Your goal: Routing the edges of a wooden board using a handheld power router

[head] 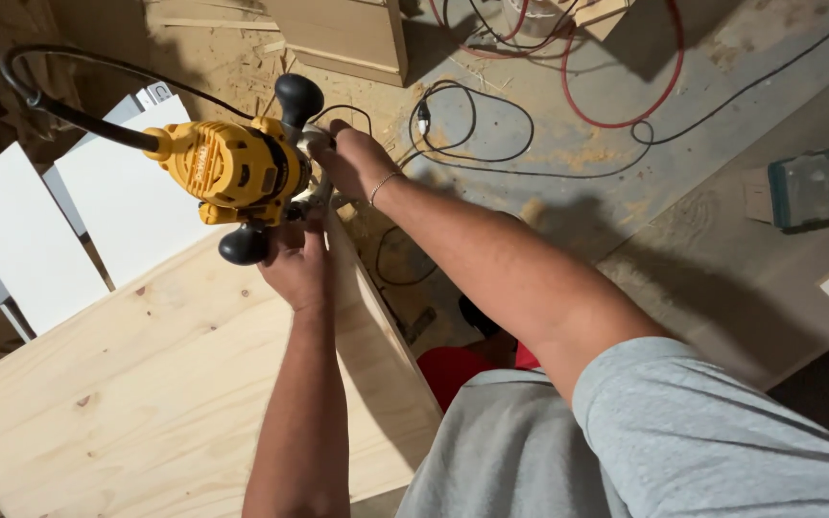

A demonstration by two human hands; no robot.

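The yellow router sits tipped on its side against the top edge of the upright pine board, so its base bears on the narrow edge rather than the broad face. The left hand is closed just beside the lower black knob, pressing the tool base onto the board from below; the right hand is wrapped around the base near the upper black knob (a thin bracelet shows at that wrist). One hand on each side probably keeps the heavy motor from rocking on so thin an edge. The black power cord arcs up and away to the left, clear of the board. A round label on the motor's yellow cap is too blurred to make out. White panels lean behind the board, and a blue-green tool case lies on the dusty floor at right, among red and black cables
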